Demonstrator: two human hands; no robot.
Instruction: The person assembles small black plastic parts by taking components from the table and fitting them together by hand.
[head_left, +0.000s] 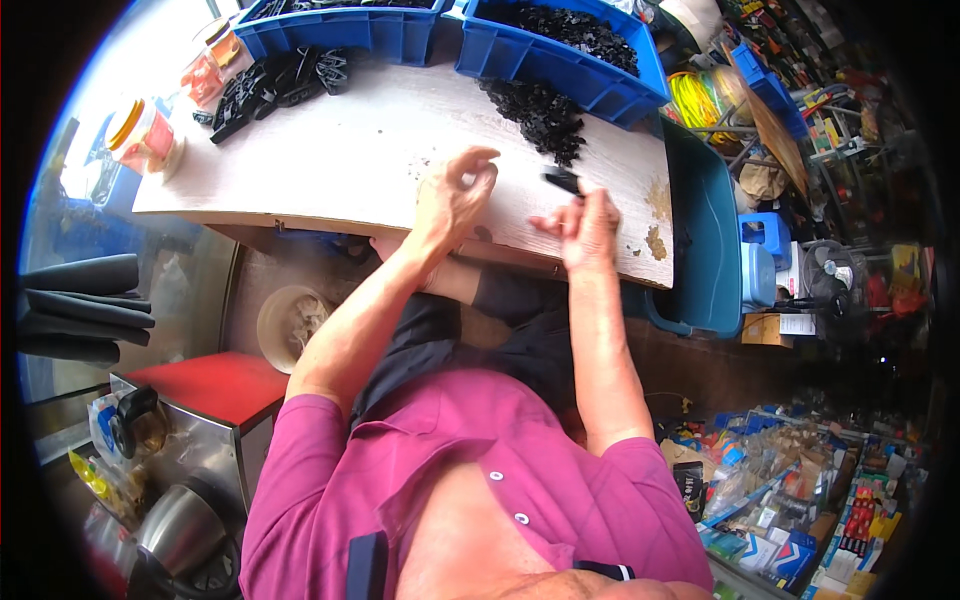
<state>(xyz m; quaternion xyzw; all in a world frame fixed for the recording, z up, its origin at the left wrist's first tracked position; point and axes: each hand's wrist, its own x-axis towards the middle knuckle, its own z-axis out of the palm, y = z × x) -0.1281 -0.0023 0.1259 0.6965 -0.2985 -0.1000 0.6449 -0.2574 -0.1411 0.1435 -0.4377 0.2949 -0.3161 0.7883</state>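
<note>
Black plastic part (563,180) pinched in right hand (590,225) fingertips above wooden table (350,150) edge. Left hand (455,195) half-curled; contents unclear. Advice: grip firm, work beside loose pile (535,115).

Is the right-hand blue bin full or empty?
Partly full: the blue bin holds a heap of small black plastic parts, with more spilled onto the table.

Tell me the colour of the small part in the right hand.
Black; the small part shows in the head view, held by the right hand.
</note>
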